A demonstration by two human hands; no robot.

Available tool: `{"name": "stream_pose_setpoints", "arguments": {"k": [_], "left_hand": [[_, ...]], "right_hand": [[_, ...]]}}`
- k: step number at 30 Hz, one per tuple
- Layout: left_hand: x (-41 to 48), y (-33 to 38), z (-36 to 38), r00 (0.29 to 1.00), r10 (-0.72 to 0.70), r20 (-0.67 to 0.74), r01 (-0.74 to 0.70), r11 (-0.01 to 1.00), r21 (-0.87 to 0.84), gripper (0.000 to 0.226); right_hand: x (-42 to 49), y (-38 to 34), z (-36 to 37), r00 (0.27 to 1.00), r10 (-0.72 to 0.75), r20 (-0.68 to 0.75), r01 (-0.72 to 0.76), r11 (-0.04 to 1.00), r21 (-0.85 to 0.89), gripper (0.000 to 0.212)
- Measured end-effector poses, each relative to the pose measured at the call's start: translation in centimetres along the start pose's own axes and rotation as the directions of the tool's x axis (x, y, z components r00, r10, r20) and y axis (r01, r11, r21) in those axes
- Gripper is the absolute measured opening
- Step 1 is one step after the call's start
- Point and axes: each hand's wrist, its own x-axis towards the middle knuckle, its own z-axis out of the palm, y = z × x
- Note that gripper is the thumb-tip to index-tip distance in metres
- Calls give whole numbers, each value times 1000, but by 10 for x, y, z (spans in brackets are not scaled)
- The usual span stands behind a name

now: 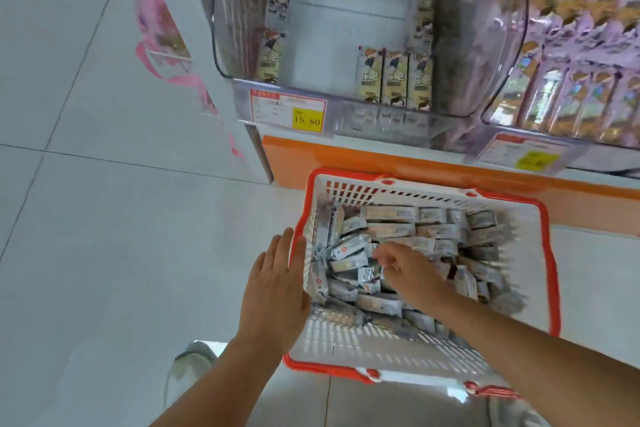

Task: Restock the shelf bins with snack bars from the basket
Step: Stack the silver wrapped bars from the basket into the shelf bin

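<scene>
Head view: the basket (551,253), white with a red rim, sits on the floor (104,225) directly below the shelf. It is heaped with silver-wrapped snack bars (391,229). Those along the far side lie mostly crosswise, left to right. Those nearer the left wall are jumbled at all angles.

The left hand (273,291) is flat with its fingers straight and together, laid against the outside of the basket's left rim, apparently steadying it. The right hand (408,270) is inside the basket, right on top of the heap, with its fingers curled down and to the left among the wrappers. Motion blur hides whether they have closed on a bar.

So the bars are immediately under the right hand, which is the nearer one, while the left hand is outside the wall.

The bin (332,28), of clear plastic, lies ahead of and above both hands, a little left of the basket's middle. It is nearly bare, with three bars (394,80) standing on end at its front right and a few more upright along its sides. A bar lifted from the heap would likely need turning from flat to upright and carrying forward and up over the bin's front lip.
</scene>
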Motion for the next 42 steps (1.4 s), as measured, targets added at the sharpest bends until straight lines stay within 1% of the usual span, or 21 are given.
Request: {"name": "stream_pose_setpoints", "arguments": {"k": [3,5,9,12,13,15,17,18,21,24,27,30,32,33,34,35,36,37,38,40,42], "left_hand": [[4,0,29,1000,-2,-7,1,993,-116,82],[5,-2,49,994,29,-109,-51,977,-206,70],[6,-10,74,964,49,-263,-116,962,-246,62],[10,-20,95,939,86,-333,-164,963,-215,63],[11,-22,99,934,91,-347,-172,962,-210,66],[13,-24,102,926,104,-364,-188,961,-204,65],[13,-25,103,920,117,-373,-201,960,-194,63],[13,-25,103,918,118,-377,-202,961,-191,63],[13,-26,102,911,122,-394,-202,964,-170,62],[13,-24,95,911,122,-393,-188,973,-134,62],[15,-18,79,918,54,-392,-125,979,-158,55],[19,-4,48,924,-80,-374,-28,961,-273,35],[22,9,19,938,-225,-265,81,882,-463,27],[25,17,4,933,-318,-170,168,800,-576,27],[29,24,-12,916,-399,-32,262,657,-707,31],[32,32,-28,888,-439,138,339,421,-841,37],[35,39,-43,859,-420,292,380,144,-913,44],[36,44,-56,841,-387,378,389,-52,-920,47],[37,47,-65,842,-376,386,364,-133,-922,45],[36,50,-80,865,-397,308,285,-116,-951,31],[32,48,-94,889,-392,237,226,-76,-971,18]], "right_hand": [[10,23,33,970,194,144,-206,976,75,29],[17,20,55,947,220,234,-256,957,138,32],[41,11,103,912,186,364,-273,940,205,36],[60,5,133,909,190,370,-288,929,232,21],[64,5,141,903,194,385,-286,937,200,13],[69,5,150,887,178,426,-235,968,85,20],[70,6,152,899,180,400,-232,969,86,41],[69,9,153,913,181,366,-241,963,125,45],[61,14,144,965,210,160,-249,925,287,27],[47,21,123,981,194,-29,-171,917,359,11],[29,15,88,983,178,-43,-148,911,386,12],[13,0,47,983,183,-7,-153,841,519,30],[0,-16,17,986,164,-3,-131,802,583,41],[-6,-24,3,992,124,-19,-91,818,568,43],[-13,-32,-10,997,65,-49,-28,840,542,44],[-20,-41,-22,997,2,-82,40,861,506,44],[-27,-50,-33,991,-62,-118,109,885,452,43],[-34,-59,-43,979,-133,-153,183,906,381,44],[-40,-67,-52,964,-200,-174,246,919,308,45],[-49,-81,-69,935,-304,-182,343,905,252,41],[-57,-98,-89,940,-318,-127,342,873,348,31]]}}
